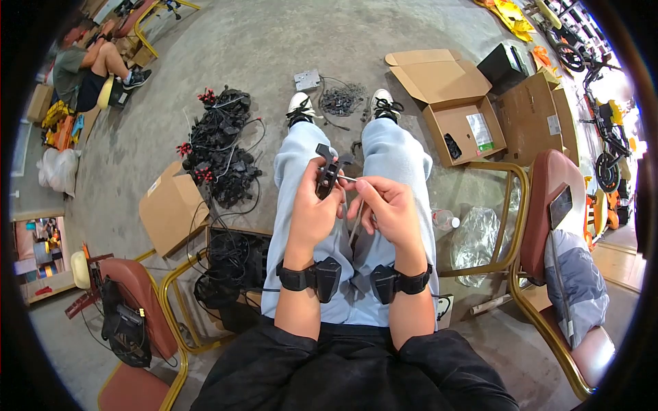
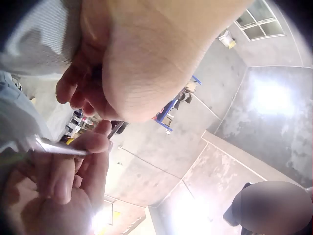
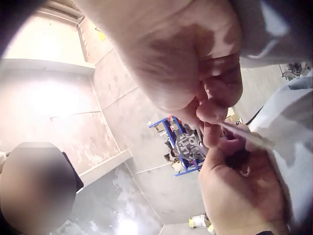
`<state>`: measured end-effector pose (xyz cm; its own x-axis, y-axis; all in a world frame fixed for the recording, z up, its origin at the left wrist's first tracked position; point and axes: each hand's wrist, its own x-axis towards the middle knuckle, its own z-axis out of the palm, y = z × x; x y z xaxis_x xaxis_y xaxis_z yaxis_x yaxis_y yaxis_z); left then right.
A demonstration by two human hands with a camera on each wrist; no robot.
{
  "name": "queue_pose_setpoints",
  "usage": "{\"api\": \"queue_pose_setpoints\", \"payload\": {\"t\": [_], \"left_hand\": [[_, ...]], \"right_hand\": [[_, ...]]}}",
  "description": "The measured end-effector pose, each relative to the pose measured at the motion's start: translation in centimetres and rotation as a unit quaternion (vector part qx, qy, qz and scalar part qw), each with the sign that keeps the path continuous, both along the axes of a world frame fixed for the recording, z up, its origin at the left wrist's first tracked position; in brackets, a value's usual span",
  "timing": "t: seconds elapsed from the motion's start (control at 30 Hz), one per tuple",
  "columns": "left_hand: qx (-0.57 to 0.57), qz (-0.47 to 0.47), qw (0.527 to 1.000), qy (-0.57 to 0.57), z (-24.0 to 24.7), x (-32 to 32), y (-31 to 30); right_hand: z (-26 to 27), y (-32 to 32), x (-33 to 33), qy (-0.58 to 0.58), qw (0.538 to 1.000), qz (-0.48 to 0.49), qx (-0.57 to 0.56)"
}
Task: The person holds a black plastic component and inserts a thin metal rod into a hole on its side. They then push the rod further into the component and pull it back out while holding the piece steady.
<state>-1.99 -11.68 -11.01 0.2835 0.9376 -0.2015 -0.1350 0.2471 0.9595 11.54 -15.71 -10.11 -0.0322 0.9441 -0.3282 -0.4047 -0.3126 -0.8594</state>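
Note:
A black plastic clamp-like part [image 1: 327, 177] with flared ends sits in my left hand [image 1: 314, 212], above the lap. The fingers and thumb curl round its lower body. From the right side my right hand [image 1: 391, 209] pinches a thin silvery metal rod [image 1: 349, 179] between thumb and index finger, its end right at the black part. In the left wrist view the metal rod [image 2: 61, 148] crosses the right fingers; the left palm hides the black part. The right wrist view shows the rod [image 3: 247, 134] coming out from the right fingertips, close to the left hand [image 3: 239, 188].
Tangled black cables and parts [image 1: 219, 151] lie on the floor at left. Small dark pieces [image 1: 343, 100] and a grey metal box [image 1: 307, 80] sit near the feet. An open carton [image 1: 466, 127] stands front right; chairs flank both sides, one bearing a phone [image 1: 561, 207]. Another person [image 1: 86, 72] sits far left.

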Motion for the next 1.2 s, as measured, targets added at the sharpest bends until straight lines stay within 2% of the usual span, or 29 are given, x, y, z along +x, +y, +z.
{"api": "queue_pose_setpoints", "payload": {"t": [0.1, 0.13, 0.17, 0.2, 0.27, 0.3, 0.37, 0.47, 1.2], "left_hand": [[-0.015, 0.019, 1.000, -0.019, 0.4, 0.0, 0.1], [-0.016, 0.018, 0.999, -0.023, 0.3, -0.1, 0.1], [-0.018, 0.017, 0.999, -0.028, 0.2, -0.2, 0.2], [-0.018, 0.017, 0.999, -0.028, 0.2, -0.3, 0.2], [-0.012, 0.003, 0.999, -0.035, 0.1, -0.3, 0.2], [-0.011, 0.003, 0.999, -0.035, 0.2, -0.3, 0.3], [-0.006, 0.010, 1.000, -0.023, 0.4, -0.1, 0.2], [-0.007, 0.010, 0.999, -0.030, 0.4, 0.0, 0.2], [0.004, 0.006, 1.000, -0.005, 0.2, 0.0, 0.1]], "right_hand": [[-0.8, 0.2, -0.6, -0.049, 0.998, -0.026, 0.030], [-2.3, 0.4, -0.9, -0.127, 0.978, -0.066, 0.153], [-2.6, 0.7, -1.1, -0.203, 0.934, -0.106, 0.273], [-2.8, 0.5, -1.1, -0.203, 0.934, -0.106, 0.273], [-2.4, 0.2, -1.0, -0.134, 0.971, -0.090, 0.175], [-1.9, 0.2, -1.0, -0.134, 0.971, -0.091, 0.176], [-1.0, 0.0, -0.7, -0.062, 0.994, -0.055, 0.068], [-0.8, -0.1, -0.5, -0.044, 0.997, -0.049, 0.042], [-0.1, 0.0, -0.2, -0.036, 0.999, -0.005, 0.012]]}}
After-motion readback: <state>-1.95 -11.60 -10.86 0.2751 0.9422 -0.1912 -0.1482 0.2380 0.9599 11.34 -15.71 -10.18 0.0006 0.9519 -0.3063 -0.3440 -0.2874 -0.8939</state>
